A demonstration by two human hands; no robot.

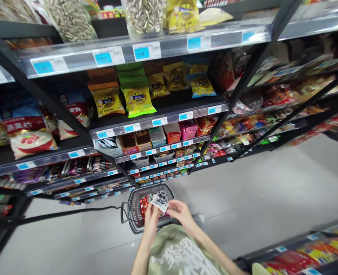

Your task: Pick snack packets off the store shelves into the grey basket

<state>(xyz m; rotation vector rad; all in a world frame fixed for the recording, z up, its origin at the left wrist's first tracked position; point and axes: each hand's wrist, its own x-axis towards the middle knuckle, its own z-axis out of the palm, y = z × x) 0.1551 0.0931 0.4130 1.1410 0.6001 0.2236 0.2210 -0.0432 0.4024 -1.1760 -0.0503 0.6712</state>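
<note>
A small white snack packet (160, 201) with dark round pictures on it is between my two hands, above the basket. My left hand (151, 215) grips its left edge. On the packet's right edge, my right hand (181, 212) pinches with thumb and fingers. Below them a dark grey shopping basket (134, 208) stands on the floor, its handle at the left side. Red packages (144, 205) lie inside it, partly covered by the packet and my hands.
Ahead rise black shelves with blue price tags, bearing yellow snack bags (107, 100), a green bag (137, 100) and open boxes (157, 136). Oatmeal bags (30, 131) are at left. Another shelf of bags (315, 254) is at lower right. Grey floor (243, 198) extends to the right.
</note>
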